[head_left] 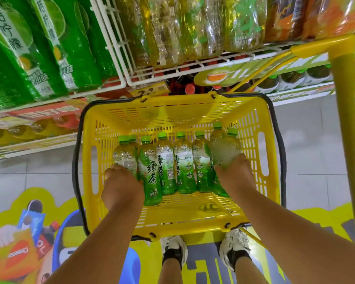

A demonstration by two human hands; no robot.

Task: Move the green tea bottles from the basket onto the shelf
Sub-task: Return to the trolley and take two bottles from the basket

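green tea bottles point(150, 171) in the basket point(180, 111): each hand's grip, left point(121, 185) and right point(234, 173), clamps one.

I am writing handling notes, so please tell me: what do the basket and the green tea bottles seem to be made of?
The basket looks like glossy moulded yellow plastic: its walls and floor are slotted grids. The green tea bottles appear to be clear thin plastic, since liquid shows through, with printed film labels and green screw caps. Left hand and right hand each grip one.

hands' fingers hidden behind bottles point(150, 171) | shelf point(111, 87) products cut off at top | price tag point(146, 92) blurred
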